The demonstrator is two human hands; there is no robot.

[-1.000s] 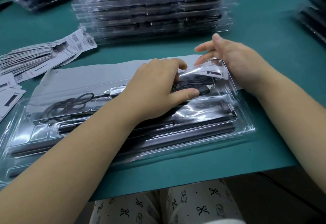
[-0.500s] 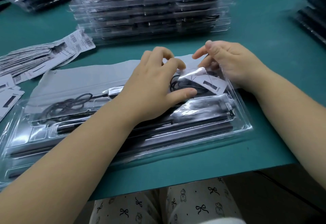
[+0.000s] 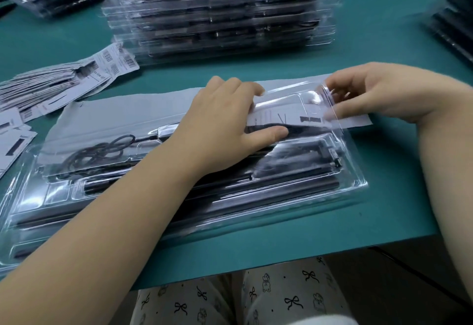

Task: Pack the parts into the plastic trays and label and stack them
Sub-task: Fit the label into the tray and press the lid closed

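The label cards [image 3: 51,86] at the left run off the frame edge. On the green table [image 3: 384,209], the clear plastic tray [image 3: 294,196] holds black rods, part hidden under the forearm. The left hand [image 3: 225,124] presses flat, fingers relaxed, on the lid. The right hand [image 3: 378,94] pinches the lid's corner; the lid's print is blurred. The stacked trays [image 3: 217,9] behind are smeared.

A clear plastic tray [image 3: 294,196] lies flat along the table's near edge, holding long black rods [image 3: 281,186] and a coiled black cable [image 3: 102,151]; a white label [image 3: 307,118] sits at its far right corner.
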